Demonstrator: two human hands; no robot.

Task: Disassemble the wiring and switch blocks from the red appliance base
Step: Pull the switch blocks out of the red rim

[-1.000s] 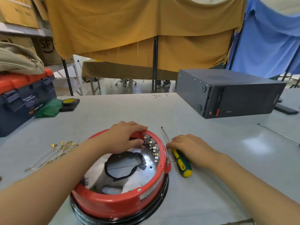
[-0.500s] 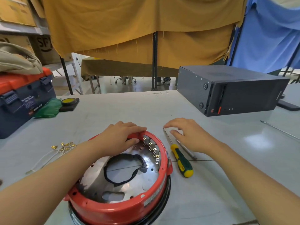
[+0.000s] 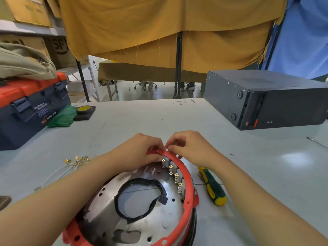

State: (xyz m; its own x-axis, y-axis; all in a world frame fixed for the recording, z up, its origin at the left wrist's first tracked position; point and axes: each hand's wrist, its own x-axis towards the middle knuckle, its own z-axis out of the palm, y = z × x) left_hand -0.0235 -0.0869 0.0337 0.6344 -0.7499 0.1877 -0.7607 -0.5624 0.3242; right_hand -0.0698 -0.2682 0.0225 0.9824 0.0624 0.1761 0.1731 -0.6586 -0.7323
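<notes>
Because the red appliance base (image 3: 188,176) sits near the bench's (image 3: 257,174) front edge as a stiff plastic ring around a metal plate, I judge it light and apt to slide, so I'd brace the rim. My left hand (image 3: 142,150) and right hand (image 3: 191,148) both pinch that far rim, above the row of switch blocks (image 3: 174,174). My fingertips hide what they grip; the base's near edge is cut off.
</notes>
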